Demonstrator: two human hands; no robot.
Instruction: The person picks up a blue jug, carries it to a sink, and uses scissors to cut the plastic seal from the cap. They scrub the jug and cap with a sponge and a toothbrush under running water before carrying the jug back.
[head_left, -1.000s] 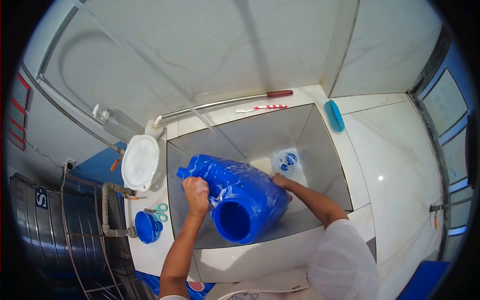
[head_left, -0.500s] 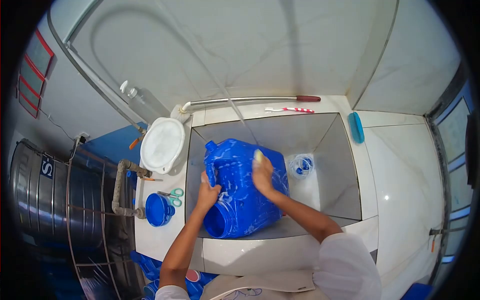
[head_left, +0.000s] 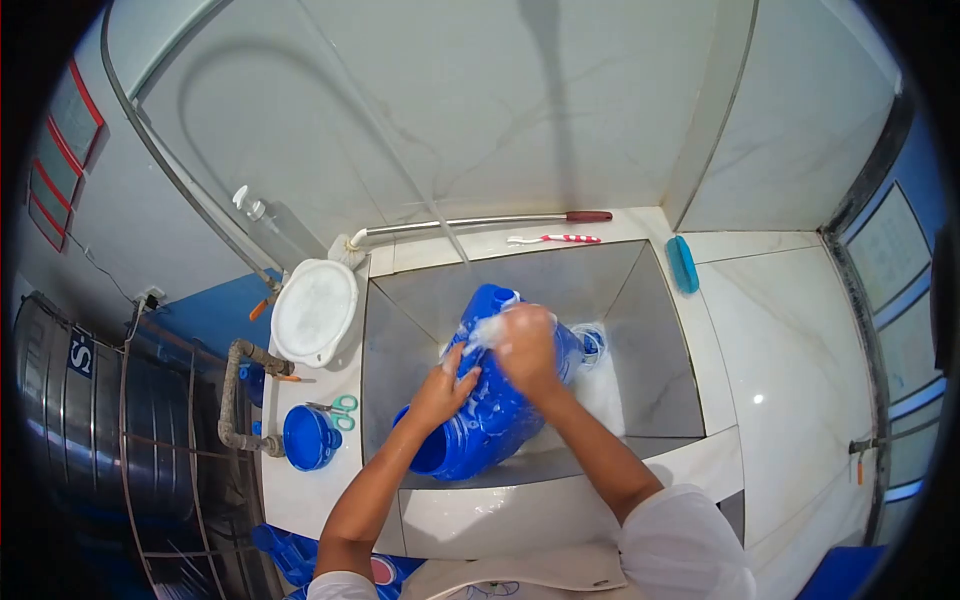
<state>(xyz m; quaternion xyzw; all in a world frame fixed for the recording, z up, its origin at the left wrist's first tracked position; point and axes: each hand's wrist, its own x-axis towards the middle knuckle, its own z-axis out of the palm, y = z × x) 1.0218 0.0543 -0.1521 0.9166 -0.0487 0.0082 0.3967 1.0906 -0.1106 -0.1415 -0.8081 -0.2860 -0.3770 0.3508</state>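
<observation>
A big blue jug [head_left: 490,420] with soap foam on it lies tilted in the grey sink [head_left: 655,350], its wide mouth facing the lower left. My left hand [head_left: 442,392] grips the jug near its handle, fingers closed. Against the jug's upper side, my right hand [head_left: 525,345] is closed round a pale, foamy scrubber [head_left: 487,332], partly hidden and blurred by motion. Behind the jug, a clear round item [head_left: 592,343] with blue parts rests in the sink.
Left of the sink are a white lidded tub [head_left: 315,310], a blue lid [head_left: 310,437] and green scissors [head_left: 343,412]. Along the back ledge lie a long-handled brush [head_left: 480,221] and a red-white toothbrush [head_left: 555,239]. A teal brush [head_left: 682,265] sits right.
The jug has turned, showing its handle side less openly. My right hand has moved up toward the jug's top end, and my left hand has shifted slightly right. The view has shifted a little.
</observation>
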